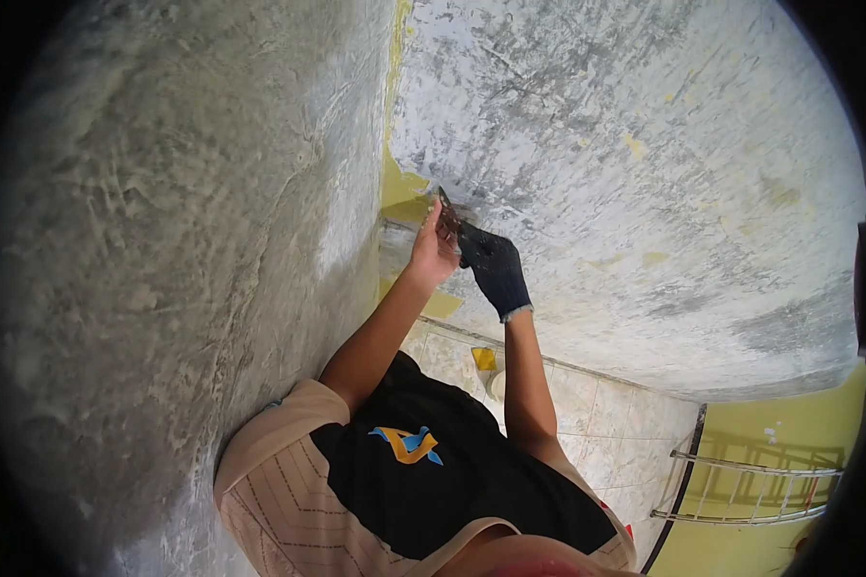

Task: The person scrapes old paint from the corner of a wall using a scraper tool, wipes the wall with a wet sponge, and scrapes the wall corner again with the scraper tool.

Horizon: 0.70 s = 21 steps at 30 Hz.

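Note:
My bare left hand [436, 248] is raised into the corner where two walls meet, its fingers closed along a thin dark flat blade, which looks like a scraper [448, 210]. My right hand [496, 264], in a dark knitted glove, is curled at the lower end of the same tool. The handle is hidden in the glove. The blade's tip lies at the right-hand wall [587, 163], beside a patch of yellow-green paint [404, 188]. That wall is mottled white and grey, with small yellow specks.
A rough grey wall [164, 240] rises close along my left side. Below are pale floor tiles [587, 399] with a yellow object [484, 359] and a rounded whitish item [496, 385]. A metal ladder [741, 519] stands by a yellow-green wall [741, 433] at lower right.

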Tool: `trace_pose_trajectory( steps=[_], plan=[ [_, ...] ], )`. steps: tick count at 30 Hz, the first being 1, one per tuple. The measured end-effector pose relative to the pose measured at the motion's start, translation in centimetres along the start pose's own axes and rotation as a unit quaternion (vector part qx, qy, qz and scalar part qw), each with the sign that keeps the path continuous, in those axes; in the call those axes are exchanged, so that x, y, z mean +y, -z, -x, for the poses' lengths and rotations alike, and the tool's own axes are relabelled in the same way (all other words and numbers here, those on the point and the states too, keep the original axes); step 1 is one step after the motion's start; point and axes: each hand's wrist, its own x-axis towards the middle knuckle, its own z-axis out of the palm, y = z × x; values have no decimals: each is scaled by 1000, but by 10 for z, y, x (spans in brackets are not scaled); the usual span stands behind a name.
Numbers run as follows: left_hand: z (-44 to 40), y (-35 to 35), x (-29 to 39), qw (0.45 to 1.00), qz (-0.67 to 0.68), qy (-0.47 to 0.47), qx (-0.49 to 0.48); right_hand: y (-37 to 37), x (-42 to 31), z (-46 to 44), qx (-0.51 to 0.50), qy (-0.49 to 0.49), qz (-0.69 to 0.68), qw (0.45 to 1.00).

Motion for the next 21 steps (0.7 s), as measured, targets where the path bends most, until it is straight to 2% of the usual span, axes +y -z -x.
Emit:
trace_pose_trajectory(
  steps=[1,3,4,5,7,8,10,11,13,15,17,18,19,21],
  plan=[
    [-1,2,-4,1000,2,-4,-5,3,0,3,-2,6,3,1000],
    [3,0,-11,1000,-9,-16,9,7,-2,-1,1,-152,-144,978],
    [2,-2,-8,1000,2,-12,11,-3,7,-8,4,-125,-157,980],
    [0,0,0,1000,-3,-10,6,-10,11,-16,-2,-66,16,998],
    [3,-1,13,1000,24,1,-18,-14,17,-16,-19,-8,29,999],
    [16,-14,12,1000,12,-11,7,-8,20,-8,-21,-9,32,999],
    [6,2,1,1000,-6,10,7,3,22,0,-26,-153,-209,966],
    [1,5,-1,999,-29,32,9,3,14,-6,-33,-149,-209,966],
    [-2,4,1,999,-27,28,-3,2,3,-11,-5,-78,-51,996],
    [6,-15,11,1000,-9,-22,-14,-9,11,-11,3,-56,-25,998],
    [4,-9,14,999,-17,-12,-28,-12,3,-13,1,-13,27,1000],
    [2,-1,10,999,-44,-6,0,-12,-2,-3,21,-122,-77,989],
    [0,5,5,997,-68,-1,27,-8,-3,-1,16,-123,-75,989],
    [-8,11,-3,999,-44,-6,12,0,-1,-2,28,-63,17,997]
  ],
)
